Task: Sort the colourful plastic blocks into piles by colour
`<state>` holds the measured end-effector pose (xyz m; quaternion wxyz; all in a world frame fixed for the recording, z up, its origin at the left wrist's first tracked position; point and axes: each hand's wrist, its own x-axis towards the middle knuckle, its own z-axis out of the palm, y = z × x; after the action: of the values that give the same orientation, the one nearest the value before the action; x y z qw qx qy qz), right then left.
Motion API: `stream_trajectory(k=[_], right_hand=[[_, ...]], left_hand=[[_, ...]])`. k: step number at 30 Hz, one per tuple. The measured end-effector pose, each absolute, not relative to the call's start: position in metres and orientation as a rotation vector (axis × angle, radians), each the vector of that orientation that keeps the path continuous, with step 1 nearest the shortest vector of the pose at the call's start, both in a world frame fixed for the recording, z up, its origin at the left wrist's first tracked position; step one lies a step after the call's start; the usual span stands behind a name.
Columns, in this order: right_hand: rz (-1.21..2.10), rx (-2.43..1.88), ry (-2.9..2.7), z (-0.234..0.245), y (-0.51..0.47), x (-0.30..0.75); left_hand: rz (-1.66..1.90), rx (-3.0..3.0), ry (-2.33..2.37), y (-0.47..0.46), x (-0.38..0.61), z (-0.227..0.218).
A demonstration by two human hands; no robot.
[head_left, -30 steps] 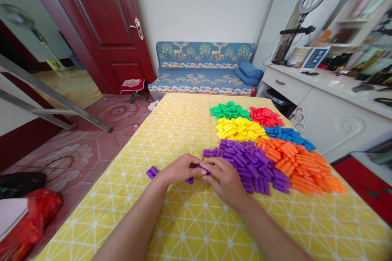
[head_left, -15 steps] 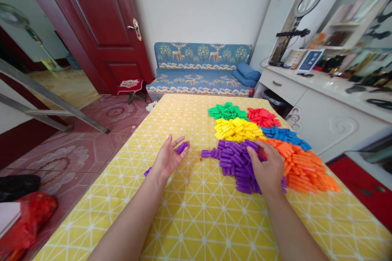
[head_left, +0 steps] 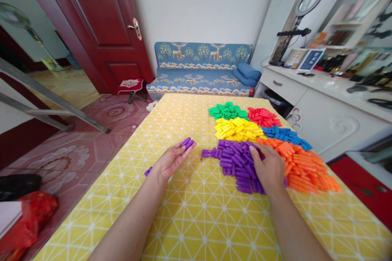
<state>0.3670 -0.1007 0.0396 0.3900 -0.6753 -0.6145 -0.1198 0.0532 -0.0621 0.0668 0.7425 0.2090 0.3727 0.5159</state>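
My left hand [head_left: 173, 158] is palm up over the table, its fingers closed on a purple plastic piece [head_left: 187, 143] that looks like two short tubes joined side by side. At the right, my right hand [head_left: 270, 165] reaches into a pile of purple plastic pieces [head_left: 237, 161]. Its thumb and fingertips pinch at a piece on the top edge of that pile, partly hidden by the fingers. Beside my left wrist another purple piece [head_left: 148, 171] lies on the cloth, partly covered. A short row of purple pieces [head_left: 211, 153] sticks out from the pile toward my left hand.
Behind the purple pile are yellow [head_left: 238, 129], green [head_left: 228, 111] and red pieces [head_left: 263, 117]. Blue [head_left: 286, 136] and orange pieces [head_left: 306, 167] lie to the right. A yellow patterned cloth [head_left: 196, 220] covers the table. Beyond stands a blue sofa [head_left: 202, 75].
My left hand has turned and shifted slightly up and right, with the purple piece now raised at its fingertips. The right thumb and fingers have drawn closer together at the pile.
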Motion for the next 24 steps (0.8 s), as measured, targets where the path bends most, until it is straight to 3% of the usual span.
stream_trajectory(k=[9, 14, 24], right_hand=[[-0.337, -1.735, -1.522, 0.043, -0.102, 0.364], [-0.379, -1.473, -1.483, 0.052, -0.110, 0.345], [0.238, -0.915, -2.060, 0.048, -0.130, 0.260]], left_hand=[[0.882, 0.944, 0.924, -0.072, 0.055, 0.066], [0.816, 1.106, 0.918, -0.074, 0.060, 0.064], [0.698, 1.284, 0.766, -0.080, 0.073, 0.060]])
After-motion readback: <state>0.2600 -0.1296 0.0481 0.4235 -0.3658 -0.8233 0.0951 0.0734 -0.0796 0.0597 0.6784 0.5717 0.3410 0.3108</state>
